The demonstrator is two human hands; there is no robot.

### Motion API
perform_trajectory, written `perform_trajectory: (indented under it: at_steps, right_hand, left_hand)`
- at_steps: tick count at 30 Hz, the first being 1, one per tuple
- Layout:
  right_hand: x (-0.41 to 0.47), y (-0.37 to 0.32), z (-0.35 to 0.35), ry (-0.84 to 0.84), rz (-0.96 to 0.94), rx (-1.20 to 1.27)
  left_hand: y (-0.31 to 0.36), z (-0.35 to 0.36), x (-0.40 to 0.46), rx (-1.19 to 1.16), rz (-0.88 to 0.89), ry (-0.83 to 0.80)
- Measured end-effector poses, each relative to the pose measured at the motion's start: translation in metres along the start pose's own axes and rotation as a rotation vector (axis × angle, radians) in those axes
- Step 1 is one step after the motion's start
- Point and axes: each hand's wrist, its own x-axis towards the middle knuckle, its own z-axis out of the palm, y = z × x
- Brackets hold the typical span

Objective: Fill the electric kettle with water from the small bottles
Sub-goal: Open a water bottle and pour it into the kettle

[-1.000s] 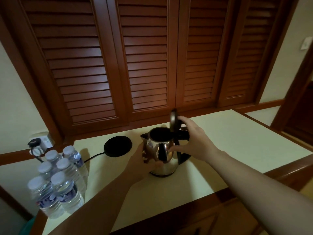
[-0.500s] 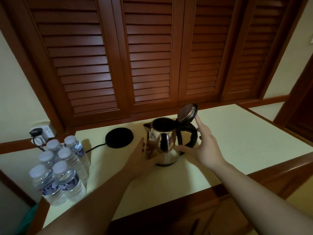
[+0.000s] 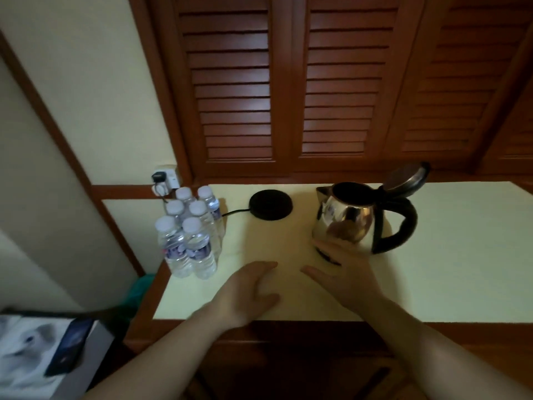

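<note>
A shiny steel electric kettle [image 3: 350, 217] with a black handle stands on the pale countertop [image 3: 447, 255], its lid [image 3: 405, 180] flipped up and the mouth open. Several small capped water bottles [image 3: 189, 235] stand packed together at the counter's left edge. My left hand [image 3: 248, 293] hovers open over the counter's front, between the bottles and the kettle, holding nothing. Just in front of the kettle's base, my right hand [image 3: 343, 275] is open with fingers spread; whether its fingertips touch the kettle is unclear.
The kettle's round black power base [image 3: 270, 204] lies behind, between bottles and kettle, its cord running left to a wall socket [image 3: 165, 180]. Wooden louvred doors [image 3: 288, 90] back the counter. A printed box [image 3: 43, 356] sits lower left, beyond the counter's left edge.
Both hands have let go of the kettle and pulled back toward me. The lid stays flipped open. The view has swung left, so the bottles sit nearer the middle.
</note>
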Motion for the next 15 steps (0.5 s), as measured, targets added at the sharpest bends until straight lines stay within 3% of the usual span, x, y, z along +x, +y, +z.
perform_trajectory:
  at_steps: [8,12,15]
  right_hand:
    - [0.040,-0.051,0.045,-0.271,-0.139,0.025]
    - [0.073,-0.103,0.055,-0.393,-0.222,0.138]
    - [0.100,-0.142,0.064,-0.426,-0.339,0.075]
  left_hand:
    - [-0.040,-0.027,-0.057,0.143,0.040,-0.032]
    - [-0.049,-0.037,-0.071,0.175,0.024,-0.015]
    - [-0.050,-0.038,-0.074,0.169,0.031,0.002]
